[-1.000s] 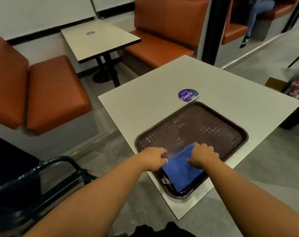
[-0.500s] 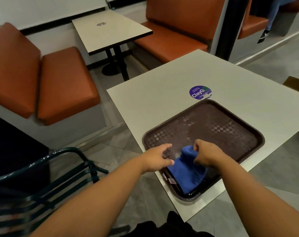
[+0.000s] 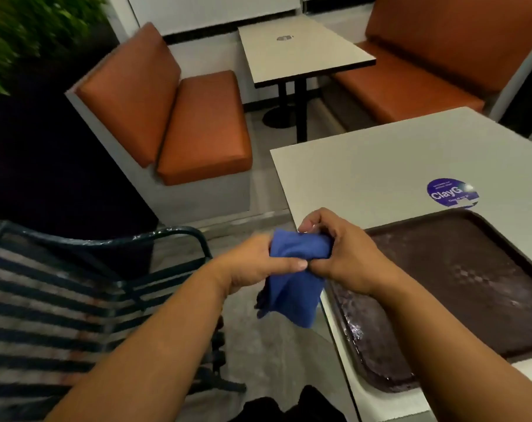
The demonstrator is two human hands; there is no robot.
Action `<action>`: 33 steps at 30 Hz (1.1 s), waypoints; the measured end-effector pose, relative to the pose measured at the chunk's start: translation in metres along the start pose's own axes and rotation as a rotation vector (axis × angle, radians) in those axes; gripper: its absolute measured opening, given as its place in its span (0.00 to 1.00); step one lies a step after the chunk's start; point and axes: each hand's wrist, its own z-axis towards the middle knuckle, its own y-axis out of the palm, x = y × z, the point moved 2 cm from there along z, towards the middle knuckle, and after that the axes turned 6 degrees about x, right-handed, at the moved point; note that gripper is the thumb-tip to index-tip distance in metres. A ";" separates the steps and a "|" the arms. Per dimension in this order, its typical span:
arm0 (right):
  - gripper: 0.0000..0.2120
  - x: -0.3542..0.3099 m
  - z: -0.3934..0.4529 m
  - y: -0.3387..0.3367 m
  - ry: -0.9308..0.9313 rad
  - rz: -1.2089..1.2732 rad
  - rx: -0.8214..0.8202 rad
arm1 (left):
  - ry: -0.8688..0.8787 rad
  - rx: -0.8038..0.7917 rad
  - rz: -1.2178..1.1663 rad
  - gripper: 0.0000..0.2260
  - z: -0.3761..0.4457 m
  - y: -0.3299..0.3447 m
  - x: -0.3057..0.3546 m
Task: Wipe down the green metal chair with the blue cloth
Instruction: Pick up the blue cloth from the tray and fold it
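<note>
The soft blue cloth (image 3: 292,281) has left the dark brown plastic tray (image 3: 459,287). A second ago it lay folded in the tray's near corner under both hands; half a second ago the right hand was bunching it up. Now it hangs in the air off the left edge of the pale laminate surface (image 3: 380,175), over the floor, between the tray and the chair.

Left hand (image 3: 258,264): fingers closed on the cloth's left side, thumb pressed across the front. Right hand (image 3: 340,254): fingers closed on the top right of the bunch. The lower half of the cloth dangles free and creased.

The view has swung left, so the dark green metal slatted chair (image 3: 85,303) now fills the lower left, with its curved armrest rail just left of the left hand. Cloth and chair are not touching.

Judgement: pick-up done, wiping not begun. The hands look to be regathering the cloth into a pad. Next step is likely to carry it left onto the armrest or seat slats. Rust-coloured patches show on the slats, so the cloth may snag there.
</note>
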 end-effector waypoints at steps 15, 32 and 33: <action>0.25 -0.014 0.002 0.171 0.889 1.253 -0.363 | -0.063 0.905 -0.117 0.10 -0.088 -0.022 -0.036; 0.21 -0.061 -0.034 0.287 0.967 1.358 -0.496 | -0.057 0.956 0.135 0.10 -0.181 -0.065 -0.108; 0.24 -0.065 -0.035 0.293 0.969 1.352 -0.505 | -0.057 0.960 0.123 0.11 -0.187 -0.069 -0.112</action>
